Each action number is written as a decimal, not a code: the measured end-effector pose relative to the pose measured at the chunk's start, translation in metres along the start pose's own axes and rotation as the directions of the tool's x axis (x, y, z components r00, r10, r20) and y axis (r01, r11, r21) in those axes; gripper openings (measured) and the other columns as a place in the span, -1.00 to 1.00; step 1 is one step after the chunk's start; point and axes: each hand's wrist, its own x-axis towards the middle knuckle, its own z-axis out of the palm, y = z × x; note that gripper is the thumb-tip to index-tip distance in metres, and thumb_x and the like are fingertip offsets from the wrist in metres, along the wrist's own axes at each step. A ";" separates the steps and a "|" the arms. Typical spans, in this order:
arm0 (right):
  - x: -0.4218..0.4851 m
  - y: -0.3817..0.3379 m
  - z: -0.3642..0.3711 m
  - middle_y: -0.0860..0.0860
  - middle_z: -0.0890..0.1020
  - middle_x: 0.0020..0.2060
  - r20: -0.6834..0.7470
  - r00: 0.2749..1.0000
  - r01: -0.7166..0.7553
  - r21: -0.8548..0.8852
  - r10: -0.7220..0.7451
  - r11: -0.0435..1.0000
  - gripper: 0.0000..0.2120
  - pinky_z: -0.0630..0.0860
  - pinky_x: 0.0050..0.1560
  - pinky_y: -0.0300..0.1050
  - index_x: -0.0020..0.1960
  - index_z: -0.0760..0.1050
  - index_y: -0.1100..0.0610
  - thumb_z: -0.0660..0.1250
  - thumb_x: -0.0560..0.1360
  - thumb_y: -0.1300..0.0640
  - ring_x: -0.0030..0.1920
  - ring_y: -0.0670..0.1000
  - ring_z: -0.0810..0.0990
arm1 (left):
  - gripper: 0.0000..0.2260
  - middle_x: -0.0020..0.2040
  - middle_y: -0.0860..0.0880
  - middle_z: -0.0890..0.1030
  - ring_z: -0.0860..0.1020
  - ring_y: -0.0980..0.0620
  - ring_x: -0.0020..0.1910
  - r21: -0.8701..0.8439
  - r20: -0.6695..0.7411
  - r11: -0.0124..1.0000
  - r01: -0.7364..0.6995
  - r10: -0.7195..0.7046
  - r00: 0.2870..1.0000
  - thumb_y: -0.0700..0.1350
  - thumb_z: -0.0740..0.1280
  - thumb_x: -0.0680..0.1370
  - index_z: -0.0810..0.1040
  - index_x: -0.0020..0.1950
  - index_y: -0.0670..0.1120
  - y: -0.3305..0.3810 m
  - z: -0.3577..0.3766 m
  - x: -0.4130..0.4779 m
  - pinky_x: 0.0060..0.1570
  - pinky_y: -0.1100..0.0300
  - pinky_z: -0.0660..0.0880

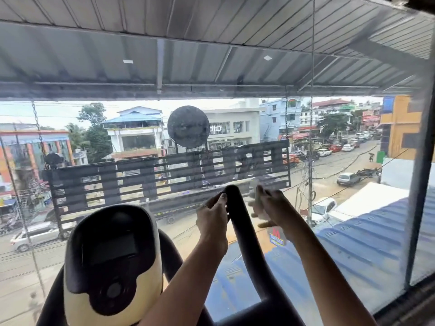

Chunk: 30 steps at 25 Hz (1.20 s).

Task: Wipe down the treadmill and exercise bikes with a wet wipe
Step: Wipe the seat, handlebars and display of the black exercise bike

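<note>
Left hand (213, 216) wraps the handlebar (244, 236) just under its rounded top, thumb and fingers curled round the black tube. Right hand (276, 205) sits just right of that top, fingers pinched on a pale wipe (256, 203). It's blurred, and I can't tell whether the wipe touches the bar. Down to the left is the cream-and-black console (110, 267), screen dark. Beyond everything there's a big window (419, 184), with a black slatted sign (164, 175) hanging outside it
</note>
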 end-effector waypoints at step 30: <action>-0.016 -0.002 -0.003 0.08 0.64 -0.14 -0.158 0.975 0.183 0.170 -0.157 0.968 -0.65 0.36 -0.21 -0.34 0.35 0.44 0.18 0.26 0.57 0.20 -0.23 -0.21 0.46 | -0.91 0.00 -0.19 0.65 0.60 -0.12 -0.07 0.034 0.007 0.995 0.090 -0.090 0.996 -0.14 0.33 0.54 0.59 0.00 -0.12 -0.017 -0.002 -0.009 0.12 -0.03 0.52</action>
